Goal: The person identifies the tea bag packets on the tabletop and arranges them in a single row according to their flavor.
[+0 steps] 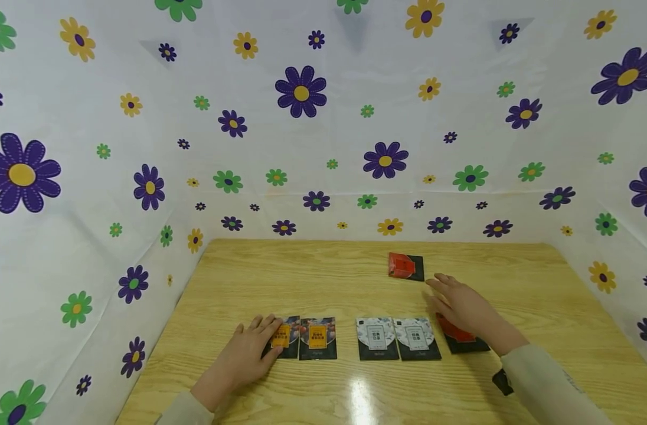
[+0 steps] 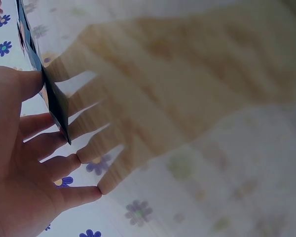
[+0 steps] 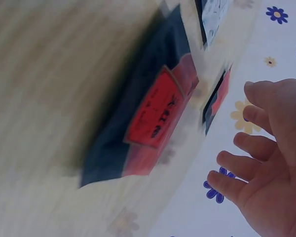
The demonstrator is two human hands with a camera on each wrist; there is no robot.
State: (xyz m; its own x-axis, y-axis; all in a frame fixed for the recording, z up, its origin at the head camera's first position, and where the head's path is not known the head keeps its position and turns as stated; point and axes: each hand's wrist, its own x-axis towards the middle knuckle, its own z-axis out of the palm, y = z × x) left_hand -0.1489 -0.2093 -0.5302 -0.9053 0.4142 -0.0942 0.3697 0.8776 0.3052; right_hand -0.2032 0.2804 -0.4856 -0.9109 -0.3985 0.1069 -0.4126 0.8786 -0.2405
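Observation:
My left hand (image 1: pixel 249 348) rests at the leftmost orange-labelled dark sachet (image 1: pixel 286 337), its thumb touching it in the left wrist view and its other fingertips on the table. A second orange-labelled sachet (image 1: pixel 317 339) lies just right of it. Empty, with loosely bent fingers, my right hand (image 3: pixel 266 148) hovers above a red-and-black sachet (image 3: pixel 155 113), apart from it. That sachet is partly hidden under the hand in the head view. Another red-and-black sachet (image 1: pixel 405 267) lies farther back, just beyond the right fingertips.
Two white-labelled sachets (image 1: pixel 376 339) lie side by side in the middle of the front row. A small dark item (image 1: pixel 503 382) shows beside the right sleeve, partly covered. Flower-printed white cloth (image 1: pixel 334 171) encloses the wooden table (image 1: pixel 281 271) at the back and sides.

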